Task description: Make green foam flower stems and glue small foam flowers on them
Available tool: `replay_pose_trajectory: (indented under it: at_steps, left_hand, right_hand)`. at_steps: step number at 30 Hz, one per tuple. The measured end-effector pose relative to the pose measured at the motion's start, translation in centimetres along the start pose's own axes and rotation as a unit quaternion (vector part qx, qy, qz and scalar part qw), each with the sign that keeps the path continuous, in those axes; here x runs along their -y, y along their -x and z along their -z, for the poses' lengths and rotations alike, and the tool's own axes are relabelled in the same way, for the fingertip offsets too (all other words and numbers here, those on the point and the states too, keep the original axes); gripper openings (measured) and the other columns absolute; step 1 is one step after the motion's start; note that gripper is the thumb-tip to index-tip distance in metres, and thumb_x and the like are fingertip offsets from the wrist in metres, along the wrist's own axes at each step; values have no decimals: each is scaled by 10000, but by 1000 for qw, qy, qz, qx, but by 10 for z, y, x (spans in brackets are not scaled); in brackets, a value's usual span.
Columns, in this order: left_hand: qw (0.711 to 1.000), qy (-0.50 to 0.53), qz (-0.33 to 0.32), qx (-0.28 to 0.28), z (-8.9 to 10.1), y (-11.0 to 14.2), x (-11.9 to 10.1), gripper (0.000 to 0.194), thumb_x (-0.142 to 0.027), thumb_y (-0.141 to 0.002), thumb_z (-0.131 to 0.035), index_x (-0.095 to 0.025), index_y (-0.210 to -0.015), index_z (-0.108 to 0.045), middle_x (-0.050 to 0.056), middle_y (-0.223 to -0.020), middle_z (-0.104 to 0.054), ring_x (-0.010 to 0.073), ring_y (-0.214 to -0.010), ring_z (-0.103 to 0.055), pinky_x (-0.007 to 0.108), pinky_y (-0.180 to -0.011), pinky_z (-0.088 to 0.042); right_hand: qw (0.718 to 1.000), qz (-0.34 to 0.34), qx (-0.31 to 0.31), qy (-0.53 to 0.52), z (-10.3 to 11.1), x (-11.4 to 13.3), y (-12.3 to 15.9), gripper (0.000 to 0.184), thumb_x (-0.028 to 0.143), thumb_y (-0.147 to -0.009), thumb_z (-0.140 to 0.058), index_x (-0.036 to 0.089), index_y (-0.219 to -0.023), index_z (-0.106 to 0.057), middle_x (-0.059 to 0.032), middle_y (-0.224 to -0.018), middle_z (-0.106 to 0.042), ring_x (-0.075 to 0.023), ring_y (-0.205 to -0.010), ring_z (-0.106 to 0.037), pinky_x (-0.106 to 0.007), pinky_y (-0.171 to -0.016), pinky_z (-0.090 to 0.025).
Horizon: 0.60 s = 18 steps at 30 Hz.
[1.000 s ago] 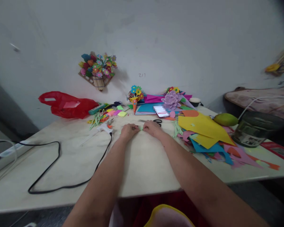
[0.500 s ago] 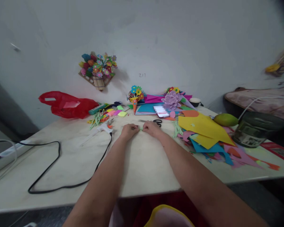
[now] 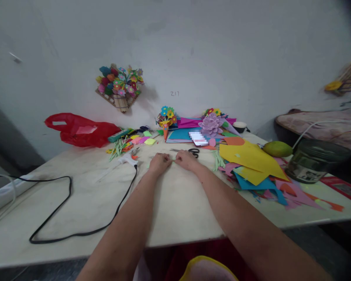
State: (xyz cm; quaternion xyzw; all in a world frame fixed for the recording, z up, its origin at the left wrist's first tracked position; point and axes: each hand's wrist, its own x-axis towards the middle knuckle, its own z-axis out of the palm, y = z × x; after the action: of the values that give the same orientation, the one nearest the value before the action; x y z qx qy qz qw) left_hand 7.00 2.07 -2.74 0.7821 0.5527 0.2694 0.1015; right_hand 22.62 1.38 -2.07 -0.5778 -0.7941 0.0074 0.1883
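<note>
Low over the white table (image 3: 181,203), my left hand (image 3: 160,162) and my right hand (image 3: 185,159) are close together with fingertips pinched. A thin green strip (image 3: 173,160) shows in the small gap between them, an end in each hand; most of it is hidden by the fingers. Just beyond my right hand lie scissors with black handles (image 3: 194,152), their blades pointing left. To the left of my left hand rests a white glue gun (image 3: 128,159) with a black cord (image 3: 71,207).
Yellow foam sheets (image 3: 245,156) and coloured scraps cover the right side, near a mango (image 3: 277,149) and a dark jar (image 3: 312,162). Pale green strips (image 3: 119,148), a red plastic bag (image 3: 84,130), a phone (image 3: 198,138) and a purple flower (image 3: 212,124) stand further back.
The green strip between my fingertips looks thinner, and my fingers have shifted slightly. The whole view has moved a little; the other things stay in place.
</note>
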Motion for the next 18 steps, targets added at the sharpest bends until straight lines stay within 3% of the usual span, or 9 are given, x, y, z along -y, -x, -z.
replay_pose_trajectory:
  at_steps: [2, 7, 10, 13, 18]
  left_hand:
    - [1000, -3, -2, -3, -1, -1, 1, 135, -309, -689, -546, -200, -690, -625, 37, -1045, -638, 195, -976, -539, 275, -781, -420]
    - [1000, -15, -19, -4, -3, -2, 2, 142, -308, -703, -534, -203, -675, -625, 22, -1059, -632, 202, -1030, -505, 281, -821, -409]
    - [999, -37, -20, -8, -3, -2, 3, 180, -317, -720, -519, -202, -765, -649, 40, -1002, -647, 209, -1103, -454, 293, -876, -385]
    - [998, -54, -17, -7, -4, -3, 3, 227, -315, -727, -502, -203, -855, -652, 47, -935, -659, 214, -1147, -417, 313, -904, -372]
    - [998, -62, -8, -9, -5, -5, 3, 198, -332, -714, -508, -220, -798, -648, 42, -1035, -635, 218, -1166, -403, 342, -929, -360]
  right_hand:
    - [1000, -26, -16, -8, 1, -1, -3, 257, 344, -810, -449, 183, -783, -647, -61, -944, -625, -168, -875, -547, -239, -694, -364]
    - [983, -164, -83, 5, 10, -13, -16, 319, 402, -845, -388, 198, -879, -631, -83, -949, -620, -192, -906, -538, -276, -723, -371]
    - [968, -207, -138, 34, 15, -29, -22, 322, 422, -804, -455, 187, -975, -594, -109, -1069, -556, -241, -1018, -471, -338, -814, -341]
    - [955, -243, -161, 60, 18, -51, -26, 452, 442, -768, -487, 143, -1105, -515, -145, -1125, -504, -268, -1072, -421, -376, -869, -295]
    - [944, -297, -119, 78, 16, -80, -38, 612, 534, -690, -529, 112, -1130, -483, -169, -1133, -500, -304, -1085, -413, -418, -894, -256]
